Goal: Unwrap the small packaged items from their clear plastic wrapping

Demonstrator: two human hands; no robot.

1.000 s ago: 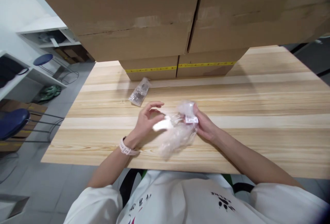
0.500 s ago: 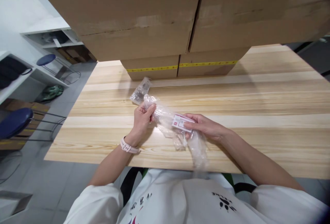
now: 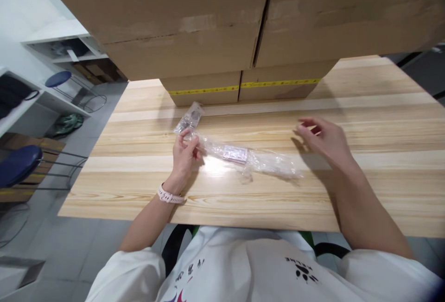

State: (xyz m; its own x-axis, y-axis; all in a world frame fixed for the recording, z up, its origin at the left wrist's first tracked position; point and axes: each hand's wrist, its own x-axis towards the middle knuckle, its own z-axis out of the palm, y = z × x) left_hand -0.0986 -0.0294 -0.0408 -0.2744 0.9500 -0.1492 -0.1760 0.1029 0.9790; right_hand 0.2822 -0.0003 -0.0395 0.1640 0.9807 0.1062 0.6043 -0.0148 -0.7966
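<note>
A long, crumpled clear plastic bag (image 3: 274,163) stretches across the wooden table. A small white printed card or leaflet (image 3: 235,154) shows in its middle; whether it lies inside or under the film I cannot tell. My left hand (image 3: 184,154), with a pale pink band at the wrist, pinches the bag's left end. Just beyond those fingertips lies a second clear bag (image 3: 189,119) with small dark things inside, too unclear to name. To the right, my right hand (image 3: 325,142) is above the table, away from the bag, its fingers loosely bent and apart, holding nothing.
Large cardboard boxes (image 3: 194,28) are stacked along the far side of the wooden table (image 3: 375,186), the upper ones overhanging the lower ones, which carry yellow tape. Blue stools (image 3: 21,159) and white shelves (image 3: 52,103) stand on the floor to the left.
My right hand has let go of the leaflet and bag and moved right and away from me. The bag's right part, hanging before, now lies along the table. My left hand has shifted slightly left.
</note>
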